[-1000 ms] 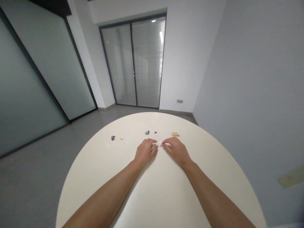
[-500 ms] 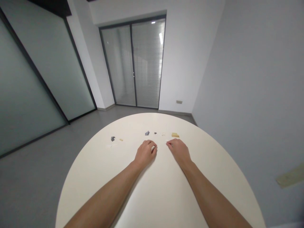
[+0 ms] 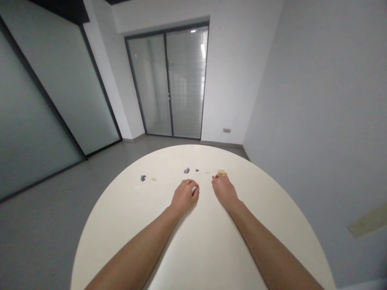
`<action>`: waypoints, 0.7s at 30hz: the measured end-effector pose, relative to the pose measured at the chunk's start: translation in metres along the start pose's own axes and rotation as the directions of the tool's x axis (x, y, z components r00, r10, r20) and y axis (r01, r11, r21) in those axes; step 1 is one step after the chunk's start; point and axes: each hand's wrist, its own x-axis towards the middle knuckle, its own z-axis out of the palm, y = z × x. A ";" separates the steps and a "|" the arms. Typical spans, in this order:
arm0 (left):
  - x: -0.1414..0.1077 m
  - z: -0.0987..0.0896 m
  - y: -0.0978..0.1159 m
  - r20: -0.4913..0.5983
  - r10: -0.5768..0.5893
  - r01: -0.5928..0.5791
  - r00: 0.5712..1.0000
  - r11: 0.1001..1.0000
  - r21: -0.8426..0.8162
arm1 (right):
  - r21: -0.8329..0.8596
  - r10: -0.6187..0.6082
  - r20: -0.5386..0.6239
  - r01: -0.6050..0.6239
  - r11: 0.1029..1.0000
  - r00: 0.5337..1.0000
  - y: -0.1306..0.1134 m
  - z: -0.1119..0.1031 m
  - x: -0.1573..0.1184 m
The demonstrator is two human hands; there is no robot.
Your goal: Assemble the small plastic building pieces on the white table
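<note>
My left hand [image 3: 185, 196] rests on the white round table [image 3: 199, 249] with its fingers curled together; whether anything small is between them is hidden. Just beyond it lies a small grey piece [image 3: 186, 170], with a tiny dark piece [image 3: 197, 170] to its right. My right hand [image 3: 223, 189] is at the near side of a yellow piece [image 3: 222, 172], its fingers bent and close together, their tips partly hidden. A pale, nearly white piece [image 3: 207, 171] lies between the dark piece and the yellow one.
Farther left on the table are a dark grey piece [image 3: 143, 178], a small tan piece [image 3: 154, 179] and a faint clear or white scrap [image 3: 139, 187]. The table's curved far edge faces a glass door [image 3: 172, 88]. A plain wall stands at the right.
My right hand has moved slightly forward, closer to the yellow piece, and its fingers have turned more downward. My left hand keeps its place and curled shape. The view has shifted slightly.
</note>
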 end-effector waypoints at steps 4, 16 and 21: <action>0.000 0.001 -0.001 0.001 -0.006 0.006 1.000 1.000 0.008 | 0.005 0.032 0.028 -0.032 0.999 0.999 -0.005 -0.002 0.002; 0.000 0.001 -0.002 -0.004 0.011 -0.011 1.000 1.000 -0.002 | 0.035 0.090 -0.011 -0.090 0.995 0.996 -0.017 -0.004 0.012; 0.000 0.000 0.000 -0.005 0.027 -0.027 1.000 1.000 0.003 | 0.028 0.118 -0.050 -0.117 0.993 0.992 -0.017 0.000 0.014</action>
